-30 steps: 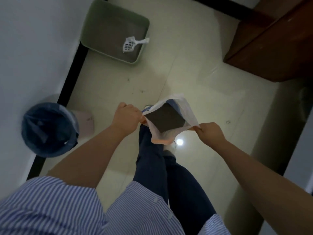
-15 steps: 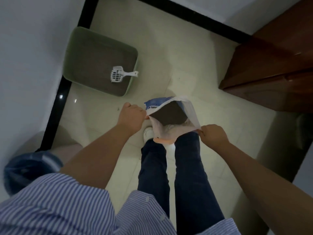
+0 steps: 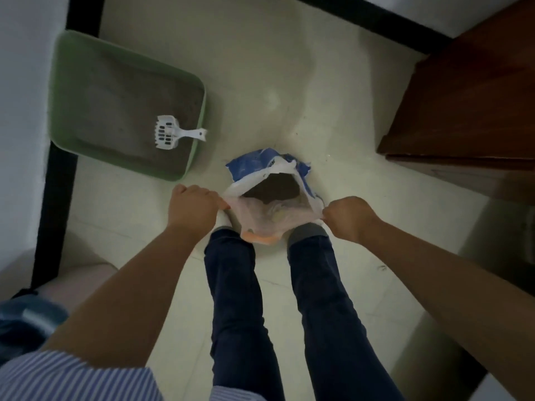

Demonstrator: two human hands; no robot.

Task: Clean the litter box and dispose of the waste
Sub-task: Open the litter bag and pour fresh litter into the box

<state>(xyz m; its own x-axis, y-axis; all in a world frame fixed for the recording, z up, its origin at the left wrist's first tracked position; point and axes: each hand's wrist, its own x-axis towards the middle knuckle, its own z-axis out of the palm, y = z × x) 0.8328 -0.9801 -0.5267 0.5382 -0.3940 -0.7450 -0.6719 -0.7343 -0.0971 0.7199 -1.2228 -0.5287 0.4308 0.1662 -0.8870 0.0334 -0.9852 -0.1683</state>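
Green litter box (image 3: 62, 82) (white scoop (image 3: 168, 134) inside) sits beyond the held bag (image 3: 254, 221).

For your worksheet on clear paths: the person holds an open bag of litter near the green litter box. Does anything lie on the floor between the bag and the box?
Nothing visible does. Bare floor separates the bag from the litter box. The scoop lies inside the box.

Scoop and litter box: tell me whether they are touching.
Touching. The head view shows the white scoop lying on the litter inside the green litter box, with its handle resting across the box's near rim.
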